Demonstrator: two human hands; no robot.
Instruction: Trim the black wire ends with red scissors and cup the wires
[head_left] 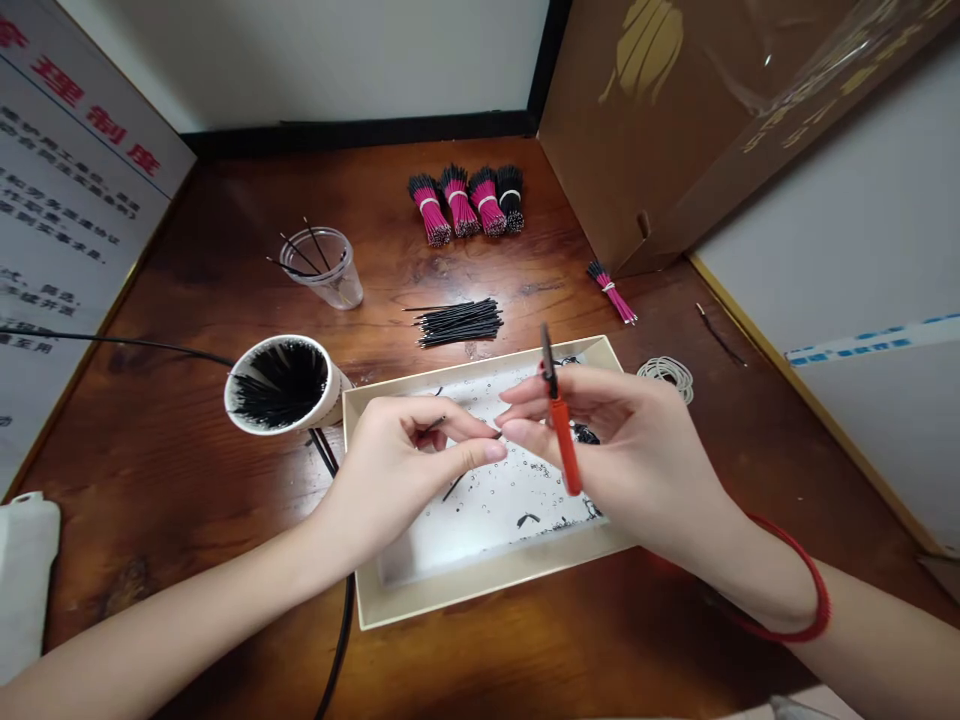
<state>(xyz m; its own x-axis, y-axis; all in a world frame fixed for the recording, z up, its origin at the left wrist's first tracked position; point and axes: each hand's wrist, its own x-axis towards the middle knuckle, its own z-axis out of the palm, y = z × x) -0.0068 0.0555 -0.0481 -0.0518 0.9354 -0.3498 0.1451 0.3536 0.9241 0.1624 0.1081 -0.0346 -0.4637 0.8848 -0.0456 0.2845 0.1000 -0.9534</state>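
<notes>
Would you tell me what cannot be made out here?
Head view:
Item pinched by the left hand: mostly hidden by its fingers.
Red-handled tool: dark tip too blurred to identify.
Specks in the tray: too small to identify.
Sign: cut off by the left edge.

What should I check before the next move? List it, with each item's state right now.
1. Left hand pinching the thin black wire: ok, held between fingertips.
2. Right hand gripping the red-handled tool: ok, held in the fingers, dark tip up.
3. Wire end condition: cannot tell, too small and partly behind the fingers.
4. Hands over the tray: ok, both above it, with black scraps lying inside.
5. Paper cup of black wires clear of the left hand: ok, it stands apart, beside the tray.
</notes>
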